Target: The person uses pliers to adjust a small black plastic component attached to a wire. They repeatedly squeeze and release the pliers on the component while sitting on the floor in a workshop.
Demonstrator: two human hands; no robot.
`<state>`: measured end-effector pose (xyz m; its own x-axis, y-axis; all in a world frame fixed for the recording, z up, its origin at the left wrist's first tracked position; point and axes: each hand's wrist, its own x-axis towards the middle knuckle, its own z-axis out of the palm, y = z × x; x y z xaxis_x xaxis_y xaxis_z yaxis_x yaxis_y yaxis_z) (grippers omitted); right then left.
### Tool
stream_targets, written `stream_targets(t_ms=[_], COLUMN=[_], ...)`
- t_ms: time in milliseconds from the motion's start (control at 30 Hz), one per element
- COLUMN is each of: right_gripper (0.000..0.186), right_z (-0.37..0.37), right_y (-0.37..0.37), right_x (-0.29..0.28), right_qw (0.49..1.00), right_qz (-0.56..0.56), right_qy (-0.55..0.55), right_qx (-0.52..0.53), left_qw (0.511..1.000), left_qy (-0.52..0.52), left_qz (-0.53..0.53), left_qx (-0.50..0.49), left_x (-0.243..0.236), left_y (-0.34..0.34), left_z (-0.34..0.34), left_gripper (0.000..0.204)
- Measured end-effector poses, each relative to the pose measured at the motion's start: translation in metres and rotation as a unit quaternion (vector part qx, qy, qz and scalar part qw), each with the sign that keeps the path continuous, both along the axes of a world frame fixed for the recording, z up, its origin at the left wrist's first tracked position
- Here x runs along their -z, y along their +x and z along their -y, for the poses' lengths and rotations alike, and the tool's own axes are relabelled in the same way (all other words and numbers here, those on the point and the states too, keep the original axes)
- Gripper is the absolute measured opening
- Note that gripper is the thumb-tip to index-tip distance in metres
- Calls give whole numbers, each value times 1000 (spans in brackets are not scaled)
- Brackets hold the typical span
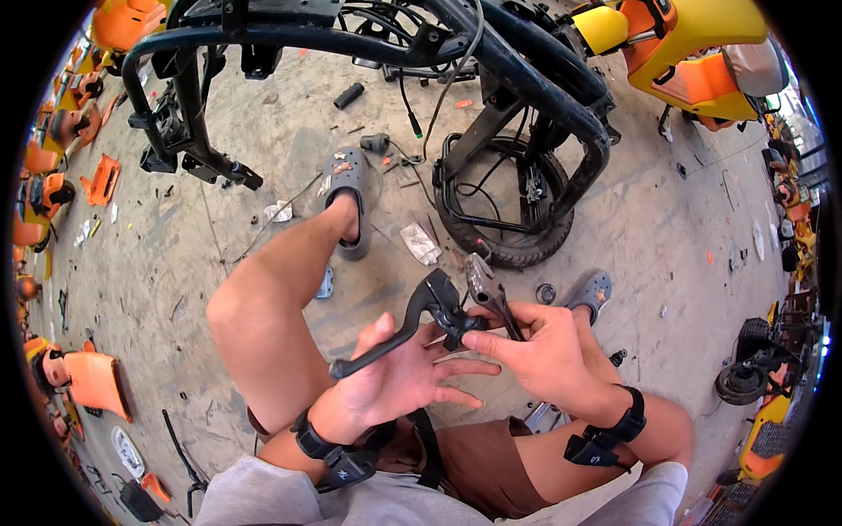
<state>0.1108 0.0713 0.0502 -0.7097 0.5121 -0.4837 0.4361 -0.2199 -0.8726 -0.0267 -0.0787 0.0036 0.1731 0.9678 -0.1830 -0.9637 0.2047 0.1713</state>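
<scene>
A black brake lever [399, 336] with its bracket is in front of me, its long handle slanting down to the left. My right hand [548, 351] is closed, thumb and fingers pinching the bracket's right end. Worn pliers [488, 289] are in the same hand, jaws pointing up and away from me. My left hand [399, 381] lies palm up under the lever, fingers spread apart. The lever passes over its palm and hides part of the index finger; whether the two touch I cannot tell.
A black vehicle frame [351, 39] stands ahead, with a wheel [517, 254] and dangling cables. A yellow and orange body [702, 61] is at far right. Orange parts [96, 381] line the left side. Scraps, a black grip [348, 95] and crumpled paper [421, 244] litter the concrete floor.
</scene>
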Motion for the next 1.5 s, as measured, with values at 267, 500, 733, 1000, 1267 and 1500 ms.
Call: stream_targets(t_ms=[267,500,733,1000,1267,1500], right_gripper=[26,26,25,22,29,41], right_z=[-2,-3,3,5,-4,-18], right_y=[0,4,-1,2,7,-2], right_x=[14,21,13,26,17,-1], right_qw=[999,998,996,990,995,997], right_qz=[-11,5,-28,-60,-68,-6], right_qy=[17,58,77,124,-44,-58], right_qx=[36,35,37,24,63,45], left_qw=[997,983,959,921,807,687], left_qy=[-26,-12,-72,-71,-134,-97], left_qz=[-38,-134,-241,-341,-561,-716], left_qx=[-54,-123,-131,-175,-125,-75], left_x=[4,10,5,7,15,2], left_y=[13,25,36,34,25,30], left_z=[0,-8,-7,-10,2,-5], left_gripper=[97,82,82,72,80,83])
